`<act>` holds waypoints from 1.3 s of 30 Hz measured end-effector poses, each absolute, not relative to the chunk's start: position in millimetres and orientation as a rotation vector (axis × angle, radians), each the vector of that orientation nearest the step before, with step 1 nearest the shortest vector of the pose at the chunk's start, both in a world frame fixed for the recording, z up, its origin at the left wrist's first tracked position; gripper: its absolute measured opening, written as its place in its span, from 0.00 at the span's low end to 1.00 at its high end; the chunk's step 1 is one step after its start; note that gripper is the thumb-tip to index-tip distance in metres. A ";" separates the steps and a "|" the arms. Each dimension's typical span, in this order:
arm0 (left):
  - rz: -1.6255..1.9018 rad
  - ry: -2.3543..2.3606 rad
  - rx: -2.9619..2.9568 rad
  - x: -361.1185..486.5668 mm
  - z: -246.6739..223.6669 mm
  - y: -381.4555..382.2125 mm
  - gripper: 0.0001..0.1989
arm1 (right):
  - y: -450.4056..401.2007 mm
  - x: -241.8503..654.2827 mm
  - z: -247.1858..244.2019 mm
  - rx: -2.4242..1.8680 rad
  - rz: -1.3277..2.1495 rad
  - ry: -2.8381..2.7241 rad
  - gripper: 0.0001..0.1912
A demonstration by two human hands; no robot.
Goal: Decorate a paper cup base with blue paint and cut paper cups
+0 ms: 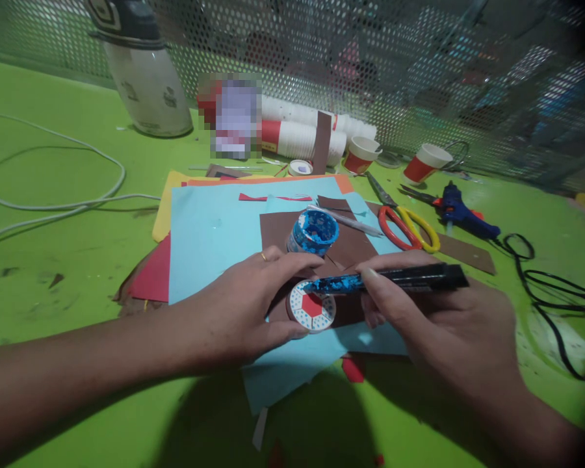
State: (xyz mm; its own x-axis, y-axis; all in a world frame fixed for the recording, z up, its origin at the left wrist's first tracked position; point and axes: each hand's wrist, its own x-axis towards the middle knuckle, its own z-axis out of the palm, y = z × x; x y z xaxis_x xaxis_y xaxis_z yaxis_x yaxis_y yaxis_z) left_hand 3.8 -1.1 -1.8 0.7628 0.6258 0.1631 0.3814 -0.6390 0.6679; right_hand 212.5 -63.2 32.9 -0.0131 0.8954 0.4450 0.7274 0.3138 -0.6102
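Between the thumb and fingers of my left hand (253, 299) is a small round white disc (325, 317), with a red hexagon at its centre and blue dots in the sections around it. My right hand (433, 331) grips a black marker (409, 278) whose lower end is smeared with blue paint. The marker's tip meets the upper part of the disc, near the red hexagon. Just behind the disc stands a small paint pot (302, 242), blue inside and smeared with blue. What the disc rests on is partly hidden by my fingers.
Light blue paper (209, 234) and brown paper (277, 227) lie beneath. Scissors (404, 227) and a blue glue gun (463, 211) with a black cord lie to the right. Paper cups (361, 156), stacked cups (307, 140) and a large bottle (151, 97) stand along the metal mesh.
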 end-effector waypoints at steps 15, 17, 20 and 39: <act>0.534 0.746 2.337 4.9 -4.6 -0.7 0.28 | -63.3 210.2 36.8 -1.436 0.231 -1.766 0.05; 0.543 0.739 2.337 5.2 -4.3 -0.6 0.28 | -63.3 210.7 36.5 -1.450 0.231 -1.744 0.05; 0.534 0.741 2.341 5.1 -4.3 -0.5 0.29 | -63.6 211.3 33.8 -1.459 0.238 -1.724 0.05; 0.541 0.759 2.336 4.6 -4.5 -1.6 0.29 | -61.4 210.4 37.0 -1.434 0.250 -1.807 0.08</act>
State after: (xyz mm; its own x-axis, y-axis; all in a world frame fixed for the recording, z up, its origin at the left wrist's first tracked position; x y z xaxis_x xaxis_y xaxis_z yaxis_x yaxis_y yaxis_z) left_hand 4.6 -1.6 -4.5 0.7516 0.6333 0.1847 0.3809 -0.6452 0.6624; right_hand 210.4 -61.4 37.0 -0.0390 0.8880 0.4581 0.7299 0.3384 -0.5939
